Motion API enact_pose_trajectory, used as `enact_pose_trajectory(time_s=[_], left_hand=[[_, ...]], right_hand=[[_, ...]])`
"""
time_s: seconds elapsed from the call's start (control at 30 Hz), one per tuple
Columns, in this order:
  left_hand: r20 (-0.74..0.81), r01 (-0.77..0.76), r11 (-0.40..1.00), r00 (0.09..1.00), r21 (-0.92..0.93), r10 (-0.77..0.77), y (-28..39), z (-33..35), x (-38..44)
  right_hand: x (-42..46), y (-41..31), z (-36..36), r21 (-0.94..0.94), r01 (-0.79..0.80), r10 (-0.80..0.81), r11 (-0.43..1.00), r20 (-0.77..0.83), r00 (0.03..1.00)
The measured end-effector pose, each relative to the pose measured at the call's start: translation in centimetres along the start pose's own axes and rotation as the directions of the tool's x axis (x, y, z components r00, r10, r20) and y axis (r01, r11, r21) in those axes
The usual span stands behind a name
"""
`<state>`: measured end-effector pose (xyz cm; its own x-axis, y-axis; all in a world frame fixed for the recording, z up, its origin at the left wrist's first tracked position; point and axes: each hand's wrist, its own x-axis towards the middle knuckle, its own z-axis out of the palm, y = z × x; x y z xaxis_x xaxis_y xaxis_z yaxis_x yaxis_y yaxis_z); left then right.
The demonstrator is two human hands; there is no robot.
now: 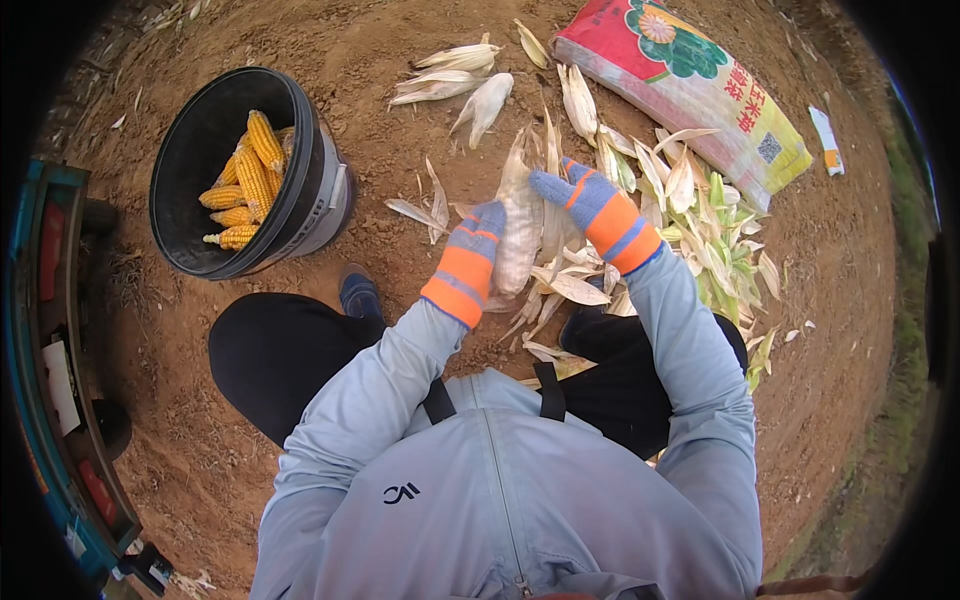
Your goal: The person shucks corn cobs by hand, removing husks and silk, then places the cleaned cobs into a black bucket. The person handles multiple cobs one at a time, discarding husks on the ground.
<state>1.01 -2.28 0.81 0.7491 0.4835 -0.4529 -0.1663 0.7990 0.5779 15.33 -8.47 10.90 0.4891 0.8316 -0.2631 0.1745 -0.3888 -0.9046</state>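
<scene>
My left hand (466, 259), in a grey-blue and orange knit glove, grips an ear of corn (519, 232) in pale husk from its left side. The ear points away from me, with dry husk tips at its far end. At its upper right, my right hand (600, 214), gloved the same way, has its fingers on a loose husk leaf (555, 214) peeled partly off the side. Whether those fingers are pinched on the leaf is hard to see. Stripped husks (570, 285) lie below the ear, between my feet.
At the left, a tilted black bucket (166, 172) holds several bare yellow cobs (255, 180). Several unhusked ears (484, 109) lie on the soil beyond my hands. A husk pile (712, 247) and a printed woven sack (675, 90) are at right. A blue-sided vehicle (71, 360) borders the left.
</scene>
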Motion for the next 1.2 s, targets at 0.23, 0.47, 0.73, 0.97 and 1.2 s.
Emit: enact_pose_trajectory(time_s=[0.23, 0.47, 0.73, 0.97, 1.2], left_hand=[[-0.11, -0.034, 0.993, 0.993, 0.11, 0.046, -0.7, 0.0, 0.5], [-0.1, -0.007, 0.971, 0.994, 0.239, 0.031, 0.4, 0.6, 0.4], [0.026, 0.222, 0.939, 0.975, -0.262, -0.223, -0.8, 0.0, 1.3], [0.086, 0.227, 0.915, 0.974, -0.335, -0.21, 0.1, 1.5, 0.4], [0.068, 0.133, 0.97, 0.99, -0.205, -0.122, -0.3, 0.7, 0.8]], right_hand=[[0.3, -0.1, 0.0, -0.133, -0.124, 0.14, 0.983, 0.114, 0.984], [0.1, -0.4, -0.6, -0.137, -0.157, 0.17, 0.978, 0.087, 0.982], [1.0, 0.9, -0.9, -0.274, 0.048, -0.007, 0.961, 0.15, 0.989], [0.5, 0.7, -0.5, 0.018, 0.045, -0.046, 0.999, 0.086, 0.995], [0.6, 0.5, -0.1, 0.109, -0.105, 0.098, 0.988, 0.07, 0.993]])
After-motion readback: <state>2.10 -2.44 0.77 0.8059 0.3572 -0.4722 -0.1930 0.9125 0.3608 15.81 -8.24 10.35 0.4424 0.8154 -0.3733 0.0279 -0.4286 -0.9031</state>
